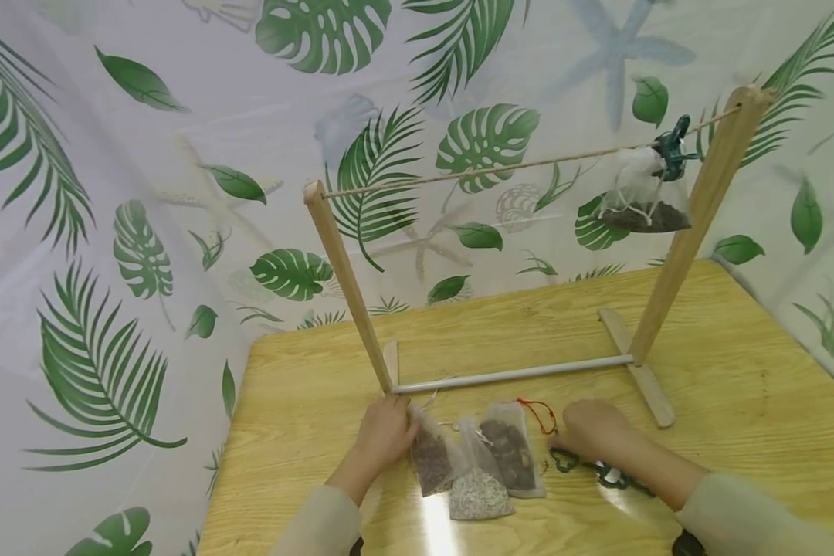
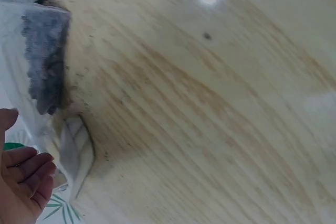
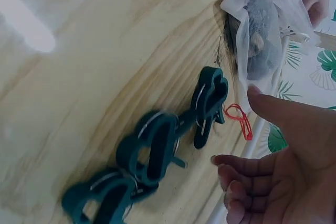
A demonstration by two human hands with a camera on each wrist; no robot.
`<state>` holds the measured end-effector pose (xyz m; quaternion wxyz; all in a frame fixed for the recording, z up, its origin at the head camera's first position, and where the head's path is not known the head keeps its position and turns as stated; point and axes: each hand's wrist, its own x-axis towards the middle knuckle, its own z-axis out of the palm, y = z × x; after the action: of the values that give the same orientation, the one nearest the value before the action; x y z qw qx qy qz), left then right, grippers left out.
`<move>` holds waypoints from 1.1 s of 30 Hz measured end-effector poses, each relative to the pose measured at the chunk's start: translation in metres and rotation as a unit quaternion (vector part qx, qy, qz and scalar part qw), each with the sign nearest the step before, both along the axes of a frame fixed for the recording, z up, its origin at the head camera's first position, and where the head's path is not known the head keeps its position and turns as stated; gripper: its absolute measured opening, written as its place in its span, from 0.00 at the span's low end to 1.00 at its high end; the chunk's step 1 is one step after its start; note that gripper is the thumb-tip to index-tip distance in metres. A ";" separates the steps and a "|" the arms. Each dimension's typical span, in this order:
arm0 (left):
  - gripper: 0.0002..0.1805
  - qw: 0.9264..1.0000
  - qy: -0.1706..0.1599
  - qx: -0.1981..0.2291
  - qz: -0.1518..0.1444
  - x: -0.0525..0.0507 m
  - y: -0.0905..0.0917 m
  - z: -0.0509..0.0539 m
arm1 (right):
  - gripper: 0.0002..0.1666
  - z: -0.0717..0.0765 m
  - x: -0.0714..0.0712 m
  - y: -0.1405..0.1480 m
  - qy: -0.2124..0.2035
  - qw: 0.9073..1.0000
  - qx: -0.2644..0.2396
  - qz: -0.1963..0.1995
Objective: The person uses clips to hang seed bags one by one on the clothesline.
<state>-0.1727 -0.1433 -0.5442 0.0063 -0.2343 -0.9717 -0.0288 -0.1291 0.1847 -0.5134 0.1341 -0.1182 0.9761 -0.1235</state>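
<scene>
My left hand (image 1: pixel 384 429) is at the top corner of the leftmost mesh drawstring bag (image 1: pixel 431 459), which holds dark brown bits. In the left wrist view its fingers (image 2: pixel 32 169) are loosely bent, thumb apart; contact with the bag is unclear. Beside it lie a bag of pale grains (image 1: pixel 479 494) and a bag of dark chunks with a red cord (image 1: pixel 510 448). My right hand (image 1: pixel 591 428) hovers by three dark green plastic clips (image 3: pixel 152 145), its fingers relaxed and holding nothing.
Behind the bags stands a wooden frame (image 1: pixel 347 286) with a white bottom bar (image 1: pixel 514 376) and a twine line (image 1: pixel 486 168). A green clip (image 1: pixel 672 150) holds another mesh bag (image 1: pixel 646 205) on the line near the right post. A leaf-print cloth hangs behind the table (image 1: pixel 306 371).
</scene>
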 end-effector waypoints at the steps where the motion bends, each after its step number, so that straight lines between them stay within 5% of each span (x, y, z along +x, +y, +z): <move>1: 0.25 1.000 -0.004 0.002 -0.002 -0.001 -0.001 -0.003 | 0.27 -0.002 0.000 -0.001 -0.010 1.000 -0.002 -0.006; 12: 0.20 0.996 -0.054 0.071 -0.018 -0.013 -0.004 -0.013 | 0.30 -0.011 -0.008 -0.004 -0.063 0.998 0.011 -0.020; 24: 0.18 0.979 -0.125 0.163 0.006 -0.015 -0.011 -0.012 | 0.22 -0.010 -0.019 -0.006 -0.110 0.993 -0.037 -0.030; 27: 0.19 0.966 -0.155 0.206 0.021 -0.015 -0.010 -0.012 | 0.21 -0.010 -0.019 -0.007 -0.106 0.993 -0.050 -0.025; 31: 0.19 0.938 -0.206 0.276 0.051 -0.014 -0.007 -0.012 | 0.19 -0.011 -0.017 -0.010 -0.114 0.990 -0.077 -0.024; 33: 0.19 0.929 -0.215 0.295 0.060 -0.013 -0.006 -0.013 | 0.19 -0.009 -0.017 -0.012 -0.125 0.987 -0.101 -0.031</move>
<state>-0.1860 -0.1495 -0.5571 -0.1322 -0.1512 -0.9096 -0.3637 -0.1461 0.1726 -0.5220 0.2389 -0.0842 0.9374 -0.2391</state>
